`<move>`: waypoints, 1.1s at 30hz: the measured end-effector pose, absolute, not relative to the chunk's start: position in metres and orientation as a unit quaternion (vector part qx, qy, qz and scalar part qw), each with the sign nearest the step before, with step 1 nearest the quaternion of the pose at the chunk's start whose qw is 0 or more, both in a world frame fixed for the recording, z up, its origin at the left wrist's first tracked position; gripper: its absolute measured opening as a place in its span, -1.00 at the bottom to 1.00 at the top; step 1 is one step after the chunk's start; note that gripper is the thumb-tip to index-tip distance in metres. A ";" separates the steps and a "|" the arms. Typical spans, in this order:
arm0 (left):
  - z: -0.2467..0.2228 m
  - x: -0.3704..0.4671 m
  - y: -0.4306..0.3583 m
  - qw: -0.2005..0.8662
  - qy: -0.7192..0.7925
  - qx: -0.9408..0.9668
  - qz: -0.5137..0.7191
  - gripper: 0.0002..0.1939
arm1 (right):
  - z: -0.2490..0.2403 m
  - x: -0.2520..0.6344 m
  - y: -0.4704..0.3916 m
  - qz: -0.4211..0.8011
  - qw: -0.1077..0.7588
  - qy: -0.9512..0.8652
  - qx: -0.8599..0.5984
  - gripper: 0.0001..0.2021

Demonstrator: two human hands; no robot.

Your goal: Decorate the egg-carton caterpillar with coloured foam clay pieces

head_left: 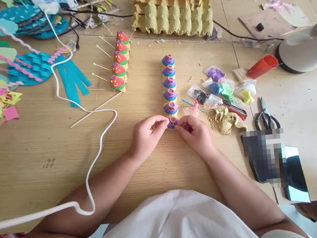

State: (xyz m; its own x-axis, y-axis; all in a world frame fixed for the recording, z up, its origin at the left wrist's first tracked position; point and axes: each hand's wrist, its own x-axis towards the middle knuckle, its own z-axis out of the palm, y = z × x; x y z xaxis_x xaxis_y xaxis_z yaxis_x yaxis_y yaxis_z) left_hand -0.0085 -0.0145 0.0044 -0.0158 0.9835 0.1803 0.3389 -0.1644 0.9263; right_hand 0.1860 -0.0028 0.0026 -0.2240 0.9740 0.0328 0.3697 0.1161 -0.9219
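Both your hands are pinched on the nearest cap (172, 122) of the purple row (169, 83). Left hand (146, 135) is curled, thumb and forefinger closed on the cap's left edge. Right hand (195, 132) mirrors it on the right edge, other fingers tucked. Looks like a two-sided pinch to steady the piece while pressing clay detail; forearms rest on the table (38, 153) for support.

The cap is purple with an orange ring on top, the blue band half hidden by your fingertips. It sits at the near end of a straight line of six on a yellow strip, running away from your hands.

Clay bags (219, 87) lie just right of the row, within reach of your right hand; scissors (265, 118) further right. Red caps (119, 68) with sticks beyond your left hand. White cable (94, 155) loops left of your left forearm.
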 end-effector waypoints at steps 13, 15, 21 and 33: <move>0.005 -0.009 -0.015 0.351 0.541 0.610 0.460 -0.85 | 0.000 0.187 -0.003 0.432 0.349 -0.647 -0.522 -0.95; 0.005 -0.008 -0.015 0.351 0.541 0.610 0.460 -0.85 | 0.000 0.187 -0.003 0.431 0.351 -0.648 -0.521 -0.95; 0.004 -0.009 -0.016 0.351 0.540 0.612 0.459 -0.85 | 0.002 0.187 -0.005 0.426 0.356 -0.656 -0.511 -0.92; 0.002 -0.009 -0.015 0.289 0.533 0.645 0.464 -0.89 | 0.007 0.187 -0.004 0.428 0.374 -0.640 -0.517 -0.95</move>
